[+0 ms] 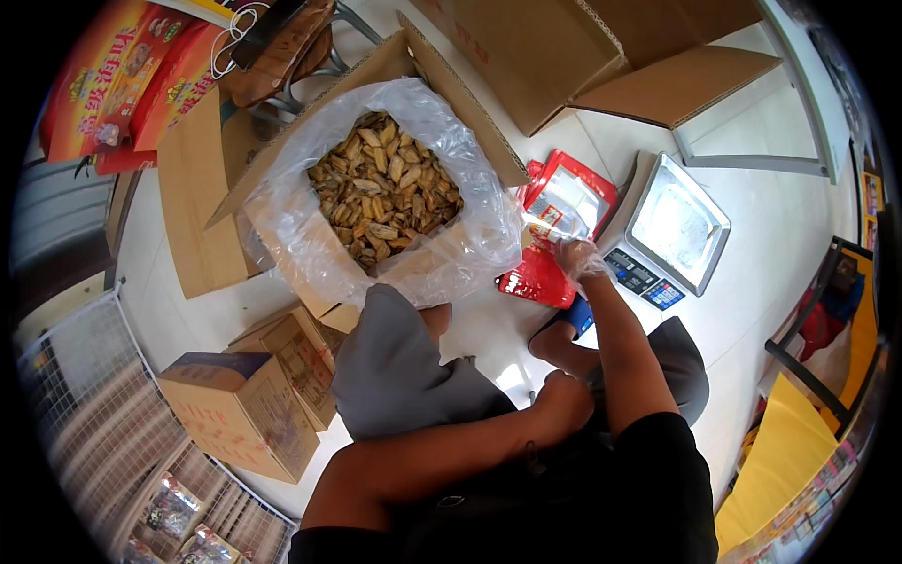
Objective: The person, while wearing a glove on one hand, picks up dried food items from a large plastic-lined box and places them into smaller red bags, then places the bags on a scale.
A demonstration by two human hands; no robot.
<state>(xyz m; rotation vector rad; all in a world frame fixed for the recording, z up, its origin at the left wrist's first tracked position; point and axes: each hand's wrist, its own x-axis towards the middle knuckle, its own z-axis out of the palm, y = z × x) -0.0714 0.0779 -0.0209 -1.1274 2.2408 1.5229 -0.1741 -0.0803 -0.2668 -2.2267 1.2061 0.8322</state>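
Observation:
My right hand (578, 261), in a clear plastic glove, touches red plastic pouches with clear windows (574, 194) on the floor. Its fingertips are partly hidden, so I cannot tell whether they grip a pouch. Over my lap, my left hand (564, 403) is curled into a fist, and nothing shows in it. Before me stands an open cardboard box (458, 106) lined with a clear plastic bag (486, 225). Dried brown chunks (384, 183) fill the liner. Right of the pouches is an electronic scale (641, 276) with a shiny metal pan (680, 222).
Large open cartons (521, 49) stand at the back, beside a grey metal frame (810, 106). Smaller cardboard boxes (239, 416) are at my left, near a wire mesh rack (91, 395). Red printed gift boxes (106, 84) sit at the upper left. A yellow panel (782, 458) borders the right.

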